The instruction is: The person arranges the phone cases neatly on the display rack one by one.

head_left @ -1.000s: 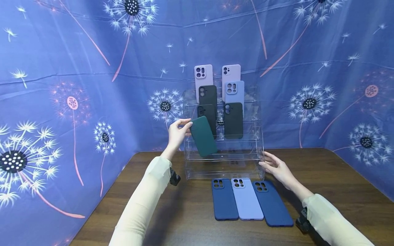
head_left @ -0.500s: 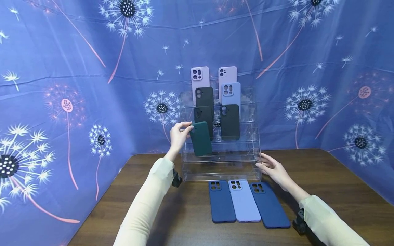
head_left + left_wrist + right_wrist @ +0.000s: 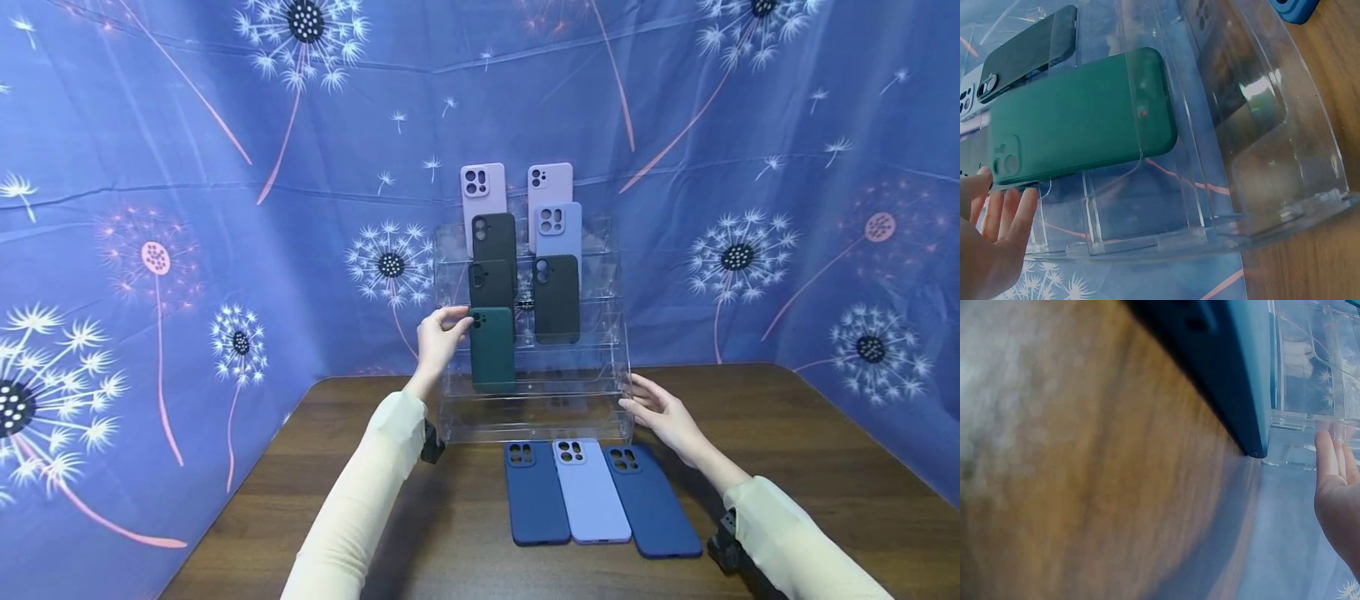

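Fingertips of the left hand point(image 3: 438, 337) pinch the green case point(image 3: 492, 347) at its camera corner, upright in the clear acrylic rack point(image 3: 600, 367) (black and lilac cases above). Right hand point(image 3: 660, 414), fingers relaxed, touches the rack's right side.

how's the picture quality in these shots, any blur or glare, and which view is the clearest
Head view: sharp and evenly lit, the clearest; slight wide-angle bend at the edges. Left wrist view: the green case is sharp, but glare streaks the clear acrylic stand and the left hand is soft. Right wrist view: the wooden table is heavily blurred, the dark blue case soft, the right hand cut off at the frame edge.
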A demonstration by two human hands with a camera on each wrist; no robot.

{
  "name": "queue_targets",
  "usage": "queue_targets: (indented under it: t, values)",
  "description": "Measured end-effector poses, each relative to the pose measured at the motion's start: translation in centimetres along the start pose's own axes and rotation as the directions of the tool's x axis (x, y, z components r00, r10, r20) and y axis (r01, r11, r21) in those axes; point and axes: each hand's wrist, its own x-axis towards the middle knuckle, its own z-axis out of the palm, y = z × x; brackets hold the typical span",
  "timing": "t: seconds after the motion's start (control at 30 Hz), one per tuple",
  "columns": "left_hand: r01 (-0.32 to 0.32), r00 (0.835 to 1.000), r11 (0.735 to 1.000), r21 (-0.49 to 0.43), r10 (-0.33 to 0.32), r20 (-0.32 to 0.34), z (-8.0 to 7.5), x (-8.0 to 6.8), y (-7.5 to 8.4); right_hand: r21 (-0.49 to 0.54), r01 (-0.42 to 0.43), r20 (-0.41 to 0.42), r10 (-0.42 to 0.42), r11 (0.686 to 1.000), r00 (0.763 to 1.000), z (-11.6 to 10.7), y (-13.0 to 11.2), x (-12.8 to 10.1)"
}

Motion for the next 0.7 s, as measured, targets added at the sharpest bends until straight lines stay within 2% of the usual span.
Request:
queue_targets:
  t: [0.2, 0.3, 0.33, 0.57, 0.7]
  values:
    - [0.010, 1.000, 1.000, -0.026, -0.010, 0.002, -0.7, -1.0, 0.1, -0.004, 0.010, 0.006, -0.010, 1.000, 1.000, 0.0, 0.1, 0.0]
    - [0.023, 0.999, 1.000, -0.015, -0.023, 0.024, -0.9, -1.8, -0.3, -0.020, 0.000, 0.002, 0.000, 1.000, 1.000, -0.1, 0.3, 0.2]
    - [0.023, 0.999, 1.000, -0.017, -0.022, 0.029, -0.9, -1.9, -0.9, -0.030, 0.003, 0.005, -0.003, 1.000, 1.000, -0.2, 0.4, 0.2]
    - [0.030, 0.995, 0.998, -0.060, -0.024, 0.098, -0.8, -3.7, -2.0, -0.045, 0.043, 0.015, -0.042, 0.998, 0.999, -0.2, 0.1, 0.0]
    - [0.046, 0.986, 0.992, -0.117, -0.027, 0.165, -0.7, -5.0, -2.4, -0.038, 0.024, 0.011, -0.023, 0.999, 1.000, -0.1, 0.4, 0.1]
